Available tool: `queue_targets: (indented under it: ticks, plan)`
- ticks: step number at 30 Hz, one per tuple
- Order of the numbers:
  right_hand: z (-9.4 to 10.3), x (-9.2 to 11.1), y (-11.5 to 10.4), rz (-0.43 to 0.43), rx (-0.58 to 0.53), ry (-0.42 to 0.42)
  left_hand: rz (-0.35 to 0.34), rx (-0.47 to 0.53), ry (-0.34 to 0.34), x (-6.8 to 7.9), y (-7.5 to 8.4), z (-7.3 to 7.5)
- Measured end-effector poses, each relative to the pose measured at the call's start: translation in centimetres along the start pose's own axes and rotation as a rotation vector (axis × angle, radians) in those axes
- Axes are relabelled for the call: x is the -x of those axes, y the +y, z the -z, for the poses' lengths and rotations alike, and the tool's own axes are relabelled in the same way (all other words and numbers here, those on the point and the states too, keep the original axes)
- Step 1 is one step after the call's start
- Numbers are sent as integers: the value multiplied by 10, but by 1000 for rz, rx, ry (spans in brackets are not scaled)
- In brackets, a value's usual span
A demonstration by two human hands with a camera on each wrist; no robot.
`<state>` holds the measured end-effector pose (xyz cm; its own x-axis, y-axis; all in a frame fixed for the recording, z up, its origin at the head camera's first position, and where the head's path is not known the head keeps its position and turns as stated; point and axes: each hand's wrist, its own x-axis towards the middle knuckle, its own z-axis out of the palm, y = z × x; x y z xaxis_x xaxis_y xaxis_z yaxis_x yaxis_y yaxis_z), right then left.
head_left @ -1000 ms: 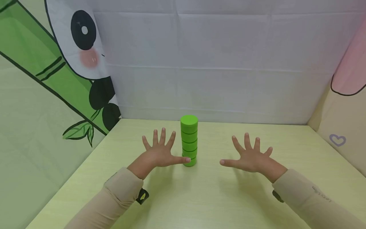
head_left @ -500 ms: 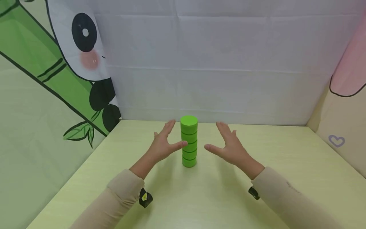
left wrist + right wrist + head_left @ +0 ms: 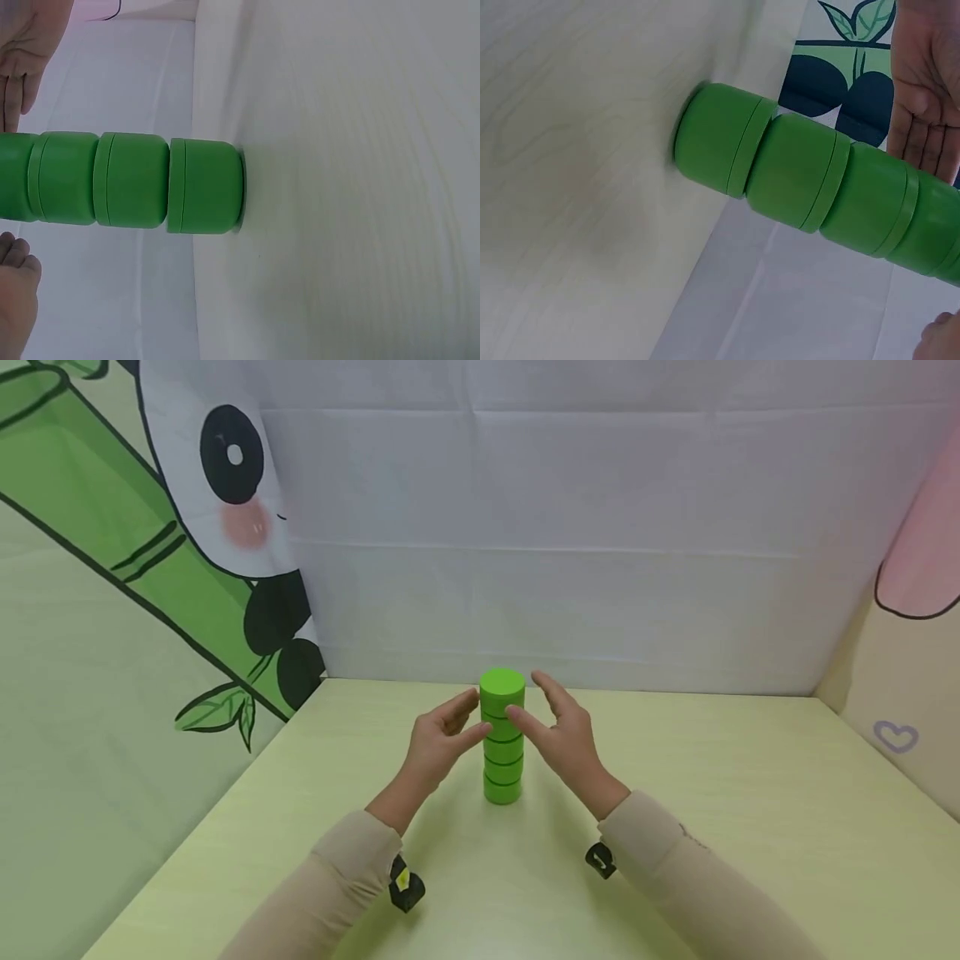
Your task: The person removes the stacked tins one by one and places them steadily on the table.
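Observation:
Several round green lidded containers stand one on another as an upright stack (image 3: 503,752) on the table. Just left of its upper part is my left hand (image 3: 433,745), fingers raised and thumb pointing toward the stack. My right hand (image 3: 566,737) is on the other side, its thumb overlapping the upper stack in the head view. The left wrist view shows the stack (image 3: 131,180) sideways between both hands, with small gaps. Seen from the right wrist, the left palm (image 3: 926,97) faces the stack (image 3: 799,172). Neither hand wraps round it; whether the thumbs touch cannot be told.
The pale wooden table (image 3: 712,777) extends around the stack. A white cloth wall (image 3: 562,527) rises behind it. Printed panels with a panda and bamboo (image 3: 142,543) stand at the left, and a cream panel (image 3: 892,677) at the right.
Both hands have come inward and closer to the stack, the right hand moving left the most. Their spread fingers have drawn together. The stack stands as before; the head view has shifted slightly.

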<state>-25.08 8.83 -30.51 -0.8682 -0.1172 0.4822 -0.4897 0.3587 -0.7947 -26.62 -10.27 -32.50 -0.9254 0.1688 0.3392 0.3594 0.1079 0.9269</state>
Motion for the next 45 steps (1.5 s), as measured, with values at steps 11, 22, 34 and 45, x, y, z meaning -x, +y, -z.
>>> queue_targets:
  ticks: [11, 22, 34, 45]
  plan:
    - [-13, -9, 3, -92, -273, 38, 20, 82, 34, -2, -6, -9]
    - [-22, -13, 3, -79, -375, 74, -13, 85, 59, -2, -10, -15]
    - [-25, -15, 0, -92, -418, 100, -13, 135, 72, -5, -14, -17]
    - [-25, -15, 3, -98, -436, 101, -20, 153, 71, -6, -14, -18]
